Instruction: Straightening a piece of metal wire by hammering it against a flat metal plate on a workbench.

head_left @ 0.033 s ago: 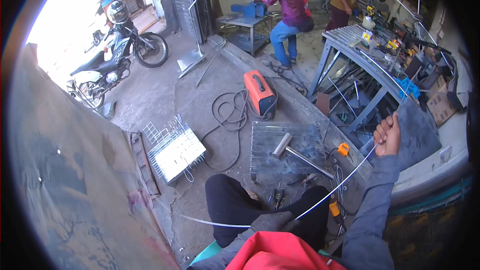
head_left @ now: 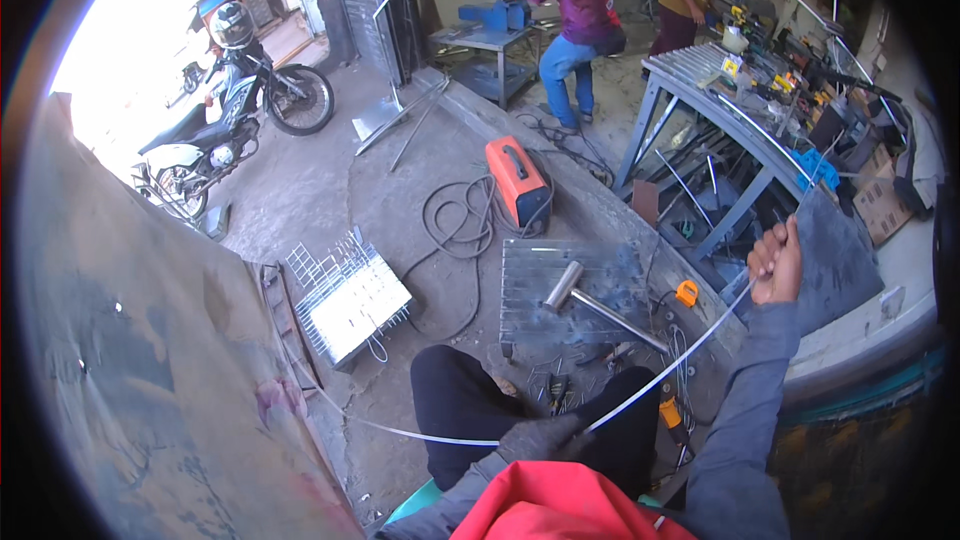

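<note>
The head view looks down on a bare concrete floor (head_left: 330,190) of an open-fronted workshop, bright daylight pouring in at the upper left where a motorcycle (head_left: 235,105) stands. A large grey sheet-metal panel (head_left: 150,370) fills the left side, its edge running diagonally toward the lower middle.

The person sits low, dark-trousered knees (head_left: 470,410) at the lower middle. The left hand (head_left: 545,437), in a dark glove, is closed around a long thin metal rod (head_left: 660,375) just above the knees. The right hand (head_left: 775,262), bare, is raised to the right, fingers curled shut on the same rod near its upper stretch. The rod runs from the floor by the panel's edge, through the left hand, up through the right hand toward the bench.

On the floor ahead lie a ribbed metal plate (head_left: 570,290) with a hammer (head_left: 590,295) resting on it, a small orange tape measure (head_left: 687,292) just beside the plate's right edge, and a wire grid rack (head_left: 350,300) to the left. An orange welding machine (head_left: 517,180) sits farther off, black cable (head_left: 455,220) coiled beside it.

A blue-grey steel bench (head_left: 700,80) at the upper right is crowded with tools and small yellow and blue boxes, too small to tell apart. Two other people stand behind it near a blue machine stand (head_left: 495,35).

Open floor lies between the rack, the motorcycle and the welder.
</note>
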A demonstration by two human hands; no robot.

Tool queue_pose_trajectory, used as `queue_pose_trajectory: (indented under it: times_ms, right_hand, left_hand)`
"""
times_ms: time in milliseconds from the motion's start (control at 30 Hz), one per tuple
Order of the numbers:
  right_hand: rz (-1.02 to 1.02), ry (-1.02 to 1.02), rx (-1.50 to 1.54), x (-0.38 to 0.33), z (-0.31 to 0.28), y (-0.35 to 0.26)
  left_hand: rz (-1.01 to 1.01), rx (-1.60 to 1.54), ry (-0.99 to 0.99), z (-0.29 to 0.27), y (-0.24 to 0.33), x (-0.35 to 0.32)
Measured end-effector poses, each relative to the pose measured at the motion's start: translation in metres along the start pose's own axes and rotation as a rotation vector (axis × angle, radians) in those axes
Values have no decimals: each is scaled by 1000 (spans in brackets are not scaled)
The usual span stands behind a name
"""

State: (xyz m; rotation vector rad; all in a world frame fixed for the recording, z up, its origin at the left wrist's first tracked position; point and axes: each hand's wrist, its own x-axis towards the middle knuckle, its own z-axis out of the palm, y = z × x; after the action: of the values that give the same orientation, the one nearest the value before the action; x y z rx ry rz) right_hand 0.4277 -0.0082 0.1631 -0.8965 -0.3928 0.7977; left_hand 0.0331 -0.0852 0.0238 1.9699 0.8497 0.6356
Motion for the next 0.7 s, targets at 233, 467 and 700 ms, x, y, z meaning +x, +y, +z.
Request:
queue_pose_trajectory:
  times_ms: [233, 467, 700]
  right_hand:
    - [170, -308, -143, 31, -6, 27]
    - [212, -278, -200, 3, -14, 67]
    - [161, -282, -229, -30, -8, 68]
  left_hand:
    - [-89, -155, 244, -77, 28, 34]
    - [-133, -51, 197, -98, -8, 35]
    - [-321, -111, 150, -92, -39, 22]
